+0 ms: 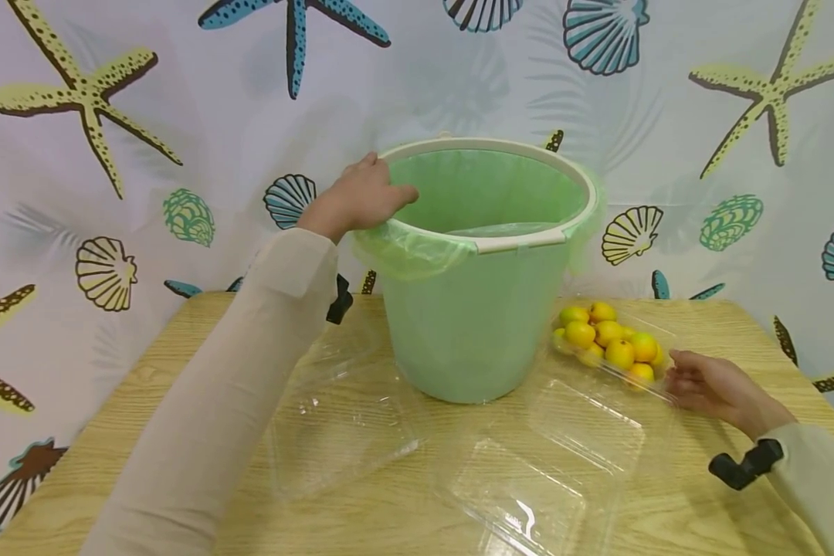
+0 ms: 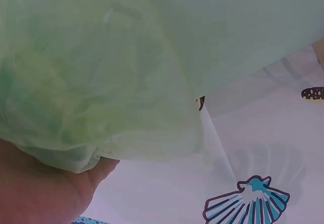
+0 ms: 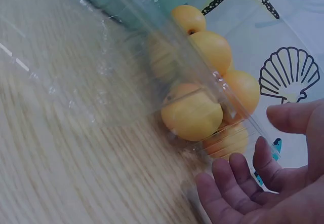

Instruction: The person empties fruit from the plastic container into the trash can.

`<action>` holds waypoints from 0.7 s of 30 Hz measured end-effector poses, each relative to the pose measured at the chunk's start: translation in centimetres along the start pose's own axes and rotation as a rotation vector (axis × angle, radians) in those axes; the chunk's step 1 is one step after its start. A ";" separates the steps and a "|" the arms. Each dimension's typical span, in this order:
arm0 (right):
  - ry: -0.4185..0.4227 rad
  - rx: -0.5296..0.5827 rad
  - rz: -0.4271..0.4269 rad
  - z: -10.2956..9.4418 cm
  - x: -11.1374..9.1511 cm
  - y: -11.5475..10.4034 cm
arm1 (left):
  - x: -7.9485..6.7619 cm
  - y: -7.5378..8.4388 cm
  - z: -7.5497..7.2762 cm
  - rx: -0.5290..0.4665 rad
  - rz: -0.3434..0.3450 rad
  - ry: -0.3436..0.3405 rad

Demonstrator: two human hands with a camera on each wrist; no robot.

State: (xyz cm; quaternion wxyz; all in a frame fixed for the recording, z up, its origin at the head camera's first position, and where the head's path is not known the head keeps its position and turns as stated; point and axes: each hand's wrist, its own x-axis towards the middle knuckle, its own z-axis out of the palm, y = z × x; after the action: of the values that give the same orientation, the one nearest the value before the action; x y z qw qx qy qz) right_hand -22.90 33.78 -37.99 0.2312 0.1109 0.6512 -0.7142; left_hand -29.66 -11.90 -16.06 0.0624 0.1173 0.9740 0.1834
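Observation:
A pale green trash bin [image 1: 462, 324] with a cream rim stands at mid-table, lined with a thin green bag [image 1: 417, 251] folded over the rim. My left hand [image 1: 364, 197] grips the bin's left rim over the bag, thumb toward the inside. In the left wrist view the bag [image 2: 101, 82] hides most of that hand [image 2: 45, 188]. Small yellow fruits [image 1: 620, 354] sit in a clear plastic container [image 1: 656, 392] right of the bin. My right hand [image 1: 719, 394] is at the container's right end, fingers loosely bent; thumb and forefinger stand apart in the right wrist view.
Another clear plastic container [image 1: 340, 440] lies on the wooden table [image 1: 236, 533] left of the bin. More clear plastic [image 1: 521, 494] lies in front. A cloth [image 1: 236, 139] printed with shells and starfish hangs behind the table.

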 end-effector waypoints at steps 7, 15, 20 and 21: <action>0.057 0.110 -0.012 0.2 0.1 -0.2 | -0.1 -0.1 -0.1 -0.003 0.005 -0.002; 0.048 0.487 0.010 0.5 0.4 -0.6 | -0.1 -0.2 0.0 -0.008 0.003 0.003; 0.021 0.530 0.005 0.5 0.6 -0.5 | -0.1 0.0 -0.1 0.002 0.000 -0.004; 0.017 0.529 0.011 0.5 0.6 -0.6 | 0.0 0.0 -0.1 0.004 0.000 -0.003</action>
State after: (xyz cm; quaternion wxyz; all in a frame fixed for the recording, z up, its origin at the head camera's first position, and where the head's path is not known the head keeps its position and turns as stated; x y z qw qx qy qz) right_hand -23.64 33.20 -37.71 0.1926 0.1772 0.4432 -0.8574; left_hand -29.63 -11.94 -15.99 0.0635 0.1176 0.9743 0.1811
